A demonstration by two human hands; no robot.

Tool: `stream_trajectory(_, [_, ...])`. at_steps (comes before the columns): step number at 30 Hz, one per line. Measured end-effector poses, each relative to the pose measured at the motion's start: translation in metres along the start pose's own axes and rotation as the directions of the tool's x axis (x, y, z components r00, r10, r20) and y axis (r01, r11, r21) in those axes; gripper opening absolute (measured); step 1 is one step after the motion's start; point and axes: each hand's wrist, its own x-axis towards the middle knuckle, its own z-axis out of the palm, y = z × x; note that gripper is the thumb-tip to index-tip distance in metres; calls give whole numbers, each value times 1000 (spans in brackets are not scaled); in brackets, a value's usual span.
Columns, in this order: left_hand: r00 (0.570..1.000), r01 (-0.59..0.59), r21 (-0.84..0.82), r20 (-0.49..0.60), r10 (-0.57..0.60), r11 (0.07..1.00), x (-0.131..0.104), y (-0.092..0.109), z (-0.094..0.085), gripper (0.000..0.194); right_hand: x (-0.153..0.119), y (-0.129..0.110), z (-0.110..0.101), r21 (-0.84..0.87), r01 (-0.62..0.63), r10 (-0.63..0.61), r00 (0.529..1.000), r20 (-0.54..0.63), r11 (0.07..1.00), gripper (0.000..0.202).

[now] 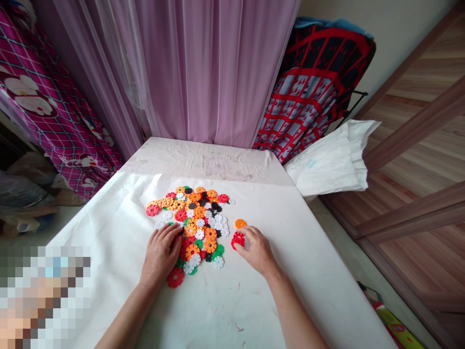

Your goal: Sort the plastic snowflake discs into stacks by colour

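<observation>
A heap of notched plastic snowflake discs (199, 213) in orange, red, white, black and green is spread over the middle of the cloth-covered table. My left hand (162, 249) lies along the near left edge of this heap, its fingers stretched over some discs and the fingertips beside a black one. What is under its palm stays hidden. Between thumb and fingers, my right hand (256, 249) grips a red snowflake disc cluster (238, 240) to the right of the heap. Just behind it sits a single orange disc (240, 223). Closest to me is a large red disc (175, 277).
A white cloth (109, 271) covers the table. On its far right edge leans a white bag (330, 160). Purple curtains (203, 72) hang behind, with a red-and-black patterned fabric (308, 87) beside them. Wooden doors (417, 184) stand at the right; part of the lower left is pixelated.
</observation>
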Motion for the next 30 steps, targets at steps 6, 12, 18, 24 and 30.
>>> stream_trajectory(6, [1000, 14, -11, -1, -14, 1000, 0, 1, 0, 38, -9, 3, 7, -68, 34, -34, 999, 1, 997, 27])
stream_trajectory(12, [1000, 20, -9, -4, -20, 1000, 0, 1, 0, 38, -9, -3, 5, -137, 50, -44, 998, 43, 989, 24])
stream_trajectory(18, [1000, 18, -15, 4, -18, 1000, 0, 1, -1, 38, -13, -4, 3, -158, 56, -43, 996, 83, 986, 27])
stream_trajectory(24, [1000, -3, 6, -6, 3, 1000, -1, 0, 0, 38, 17, -2, -5, -111, 83, -81, 996, 26, 990, 23])
stream_trajectory(30, [1000, 0, -1, -7, 0, 1000, -1, -1, 1, 35, 112, -12, 7, -206, 37, -14, 993, 114, 978, 25])
